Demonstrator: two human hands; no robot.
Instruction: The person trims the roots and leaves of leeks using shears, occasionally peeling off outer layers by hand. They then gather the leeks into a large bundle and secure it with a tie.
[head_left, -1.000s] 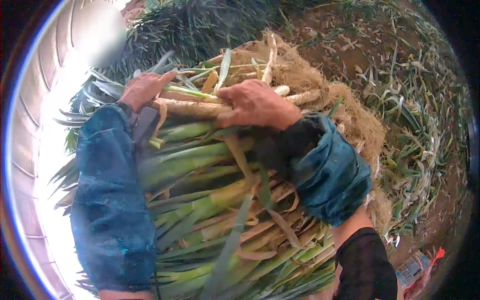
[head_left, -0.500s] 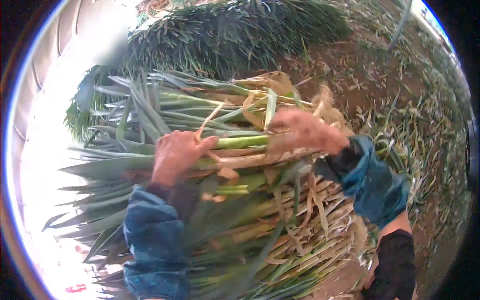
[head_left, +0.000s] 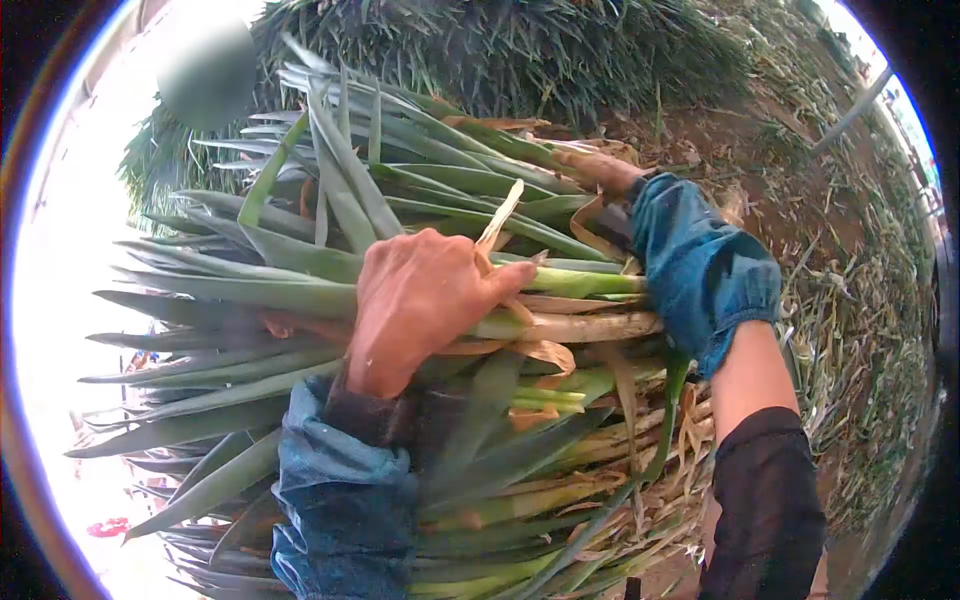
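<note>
Nearest, at 6 o'clock, the left sleeve (head_left: 340,500) runs up to the left hand (head_left: 420,300), whose grip is clenched on top of the leeks (head_left: 250,290), thumb resting by a pale stalk (head_left: 585,325). The leeks lie across both arms, leaf tips fanning toward 9 o'clock and stalk ends toward 4 o'clock. At 1 o'clock the right hand (head_left: 598,168) reaches over their far side; its fingers are sunk among leaves, so its grip cannot be told. Holding well here probably means pressing both hands inward on the firm stalks rather than the floppy leaves, so none slide out. Beyond, a heap (head_left: 480,50) of greens lies at 12 o'clock, with soil (head_left: 745,150) at 2 o'clock.
</note>
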